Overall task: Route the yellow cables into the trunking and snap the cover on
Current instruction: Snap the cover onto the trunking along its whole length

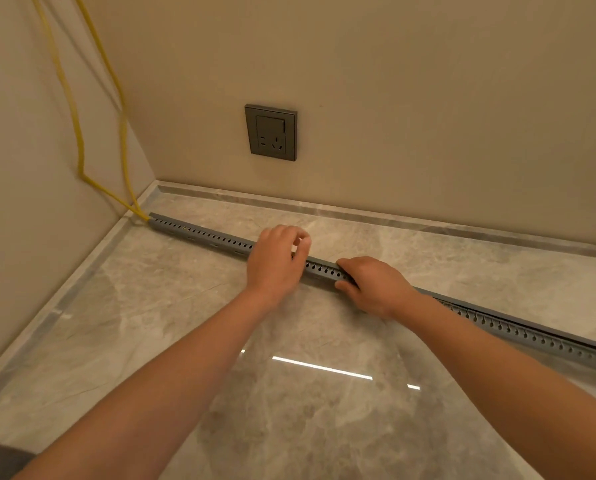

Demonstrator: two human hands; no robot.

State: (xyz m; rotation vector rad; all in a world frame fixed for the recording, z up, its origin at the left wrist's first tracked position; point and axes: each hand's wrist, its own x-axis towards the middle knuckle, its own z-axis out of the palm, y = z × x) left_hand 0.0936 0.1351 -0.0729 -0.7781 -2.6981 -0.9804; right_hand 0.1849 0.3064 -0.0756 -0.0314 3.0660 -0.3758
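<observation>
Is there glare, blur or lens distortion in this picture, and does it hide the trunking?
Head view: white glare streaks lie on the glossy floor, clear of the trunking; the yellow cables look slightly soft; straight edges show little distortion.

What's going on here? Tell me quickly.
A person is working on grey trunking on the floor. The right hand grips it, and the left hand is curled over it just beside. Two yellow cables run down the wall into its far end. Beyond the right hand, the cover looks not fully seated.
</observation>
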